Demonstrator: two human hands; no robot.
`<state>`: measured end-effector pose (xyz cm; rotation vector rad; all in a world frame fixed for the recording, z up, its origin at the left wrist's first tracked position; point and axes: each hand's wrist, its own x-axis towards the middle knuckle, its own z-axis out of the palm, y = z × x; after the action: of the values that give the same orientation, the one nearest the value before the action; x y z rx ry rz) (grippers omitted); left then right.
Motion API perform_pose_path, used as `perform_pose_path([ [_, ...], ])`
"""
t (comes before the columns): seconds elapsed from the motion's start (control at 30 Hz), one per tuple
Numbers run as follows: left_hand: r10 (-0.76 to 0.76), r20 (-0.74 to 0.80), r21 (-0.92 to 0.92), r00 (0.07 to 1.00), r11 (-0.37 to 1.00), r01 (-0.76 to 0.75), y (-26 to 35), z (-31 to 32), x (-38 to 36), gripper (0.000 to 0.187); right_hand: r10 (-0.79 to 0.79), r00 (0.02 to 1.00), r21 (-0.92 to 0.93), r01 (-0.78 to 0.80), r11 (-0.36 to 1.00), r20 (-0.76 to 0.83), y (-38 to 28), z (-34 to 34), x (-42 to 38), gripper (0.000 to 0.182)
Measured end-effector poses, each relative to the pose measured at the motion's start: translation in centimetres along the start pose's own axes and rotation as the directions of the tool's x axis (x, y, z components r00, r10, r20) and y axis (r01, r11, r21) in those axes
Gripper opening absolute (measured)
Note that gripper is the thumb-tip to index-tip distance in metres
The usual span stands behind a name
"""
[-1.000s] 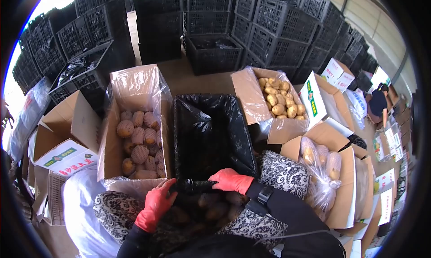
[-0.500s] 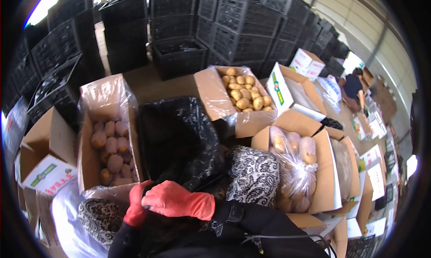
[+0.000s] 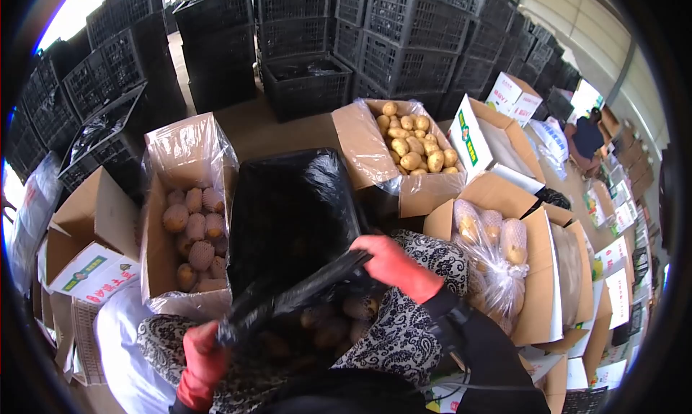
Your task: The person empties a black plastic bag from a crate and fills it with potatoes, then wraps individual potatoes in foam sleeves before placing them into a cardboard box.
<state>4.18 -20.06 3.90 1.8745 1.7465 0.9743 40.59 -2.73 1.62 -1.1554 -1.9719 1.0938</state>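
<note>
My left hand (image 3: 205,353), in a red glove, is closed on one end of the gathered edge of a black plastic liner. The other end of that edge is in my right hand (image 3: 400,266), also red-gloved, so the plastic (image 3: 295,291) stretches between them. The liner covers a black crate (image 3: 288,198) in front of me. Under the stretched edge, close to my lap, lie potatoes (image 3: 331,329), partly in shadow. A box of net-wrapped potatoes (image 3: 162,259) stands left of the crate.
An open box of bare potatoes (image 3: 414,144) stands ahead on the right. Nearer on the right, a carton (image 3: 533,284) holds a clear bag of net-wrapped potatoes. Black crates (image 3: 411,61) are stacked behind. A person (image 3: 585,141) is at the far right.
My hands were together at the liner's near side; now they are wide apart, the right one moved right and up, the left one down and left, with the edge pulled taut. The view has shifted.
</note>
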Motion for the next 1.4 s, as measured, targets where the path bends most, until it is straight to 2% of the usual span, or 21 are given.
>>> perform_pose_path([
  [0.07,-0.015,-0.099,-0.129,0.995,0.992,0.002,0.5,0.9,3.3,0.018,0.024,0.996,0.113,-0.014,0.994,-0.09,-1.0,-3.1,0.7,0.017],
  [0.17,0.009,-0.174,-0.286,0.985,0.957,-0.059,-0.3,1.3,10.4,0.027,-0.167,0.967,-0.259,0.114,0.959,-0.193,-4.0,-7.3,3.2,0.021],
  [0.23,0.004,-0.215,-0.273,0.977,0.96,-0.064,-1.9,1.3,15.0,0.025,-0.366,0.915,-0.309,0.303,0.901,-0.17,-5.3,-7.3,5.9,0.022],
  [0.3,0.057,-0.139,-0.469,0.989,0.876,-0.116,-3.7,2.0,18.6,0.046,-0.472,0.865,-0.297,0.412,0.862,-0.17,-6.6,-5.7,9.0,0.023],
  [0.37,0.357,0.059,-0.573,0.932,0.777,-0.261,1.3,4.0,17.9,0.096,-0.428,0.889,-0.199,0.395,0.897,-0.166,-7.8,-3.3,12.5,0.024],
  [0.4,0.346,0.263,-0.74,0.901,0.671,-0.042,2.5,5.4,16.8,0.1,-0.442,0.879,-0.175,0.413,0.894,-0.178,-9.2,-2.1,13.6,0.025],
  [0.43,0.287,0.472,-0.674,0.833,0.727,0.132,-0.6,8.6,16.2,0.106,-0.467,0.858,-0.164,0.44,0.883,-0.212,-9.9,-0.8,14.9,0.027],
  [0.47,0.257,0.42,-0.309,0.87,0.942,-0.129,-2.1,10.4,14.4,0.104,-0.461,0.846,-0.137,0.441,0.887,-0.266,-9.9,0.7,15.7,0.027],
  [0.53,-0.33,0.347,0.461,0.878,0.875,0.147,-5.0,11.8,11.9,0.045,-0.441,0.832,-0.063,0.448,0.892,-0.338,-9.3,2.2,17.0,0.027],
  [0.6,-0.368,0.199,0.288,0.908,0.908,0.305,-8.6,9.6,10.3,0.033,-0.396,0.867,0.094,0.441,0.893,-0.303,-6.9,2.2,16.7,0.034],
  [0.63,-0.188,0.102,0.061,0.977,0.981,0.183,-15.8,9.6,9.4,0.042,-0.386,0.86,0.182,0.461,0.869,-0.335,-5.6,2.7,15.9,0.041],
  [0.67,-0.121,-0.074,-0.192,0.99,0.976,0.105,-14.9,7.6,9.2,0.049,-0.402,0.828,0.045,0.453,0.89,-0.391,-4.0,2.8,14.6,0.047],
  [0.73,-0.35,-0.037,-0.471,0.936,0.832,0.292,-18.1,4.1,9.0,0.047,-0.445,0.759,-0.267,0.358,0.895,-0.476,-1.2,4.1,11.0,0.062],
  [0.77,-0.463,0.005,-0.594,0.887,0.712,0.375,-17.4,2.5,9.2,0.043,-0.297,0.815,-0.246,0.196,0.949,-0.497,0.3,6.2,8.6,0.056],
  [0.8,-0.454,0.022,-0.601,0.891,0.706,0.375,-17.3,2.1,9.3,0.041,-0.099,0.904,-0.127,0.05,0.991,-0.416,0.1,8.2,6.2,0.046],
  [0.87,-0.428,0.069,-0.611,0.901,0.696,0.377,-16.3,2.1,9.4,0.037,-0.109,0.994,-0.352,0.108,0.93,0.019,2.9,13.3,2.4,0.045],
  [0.9,-0.381,0.013,-0.787,0.924,0.567,0.245,-13.2,3.6,10.0,0.034,-0.113,0.979,-0.465,0.18,0.867,0.169,5.8,16.6,0.8,0.047],
  [0.97,-0.373,0.094,-0.866,0.923,0.427,0.261,-11.4,4.8,10.7,0.033,-0.084,0.975,-0.576,0.19,0.795,0.205,7.1,18.0,0.4,0.04],
  [1.1,-0.286,-0.027,-0.757,0.958,0.632,0.167,-9.2,6.0,12.8,0.032,-0.029,0.956,-0.525,0.186,0.83,0.293,9.0,14.2,1.1,0.033],
  [1.2,-0.394,-0.076,-0.739,0.916,0.639,0.213,-10.7,5.5,13.8,0.033,-0.011,0.96,-0.511,0.159,0.845,0.28,7.9,11.5,1.1,0.031],
  [1.4,-0.477,-0.101,-0.898,0.873,0.421,0.126,-11.9,5.3,18.4,0.039,-0.01,0.995,-0.422,0.05,0.905,0.095,1.9,5.4,3.9,0.039],
])
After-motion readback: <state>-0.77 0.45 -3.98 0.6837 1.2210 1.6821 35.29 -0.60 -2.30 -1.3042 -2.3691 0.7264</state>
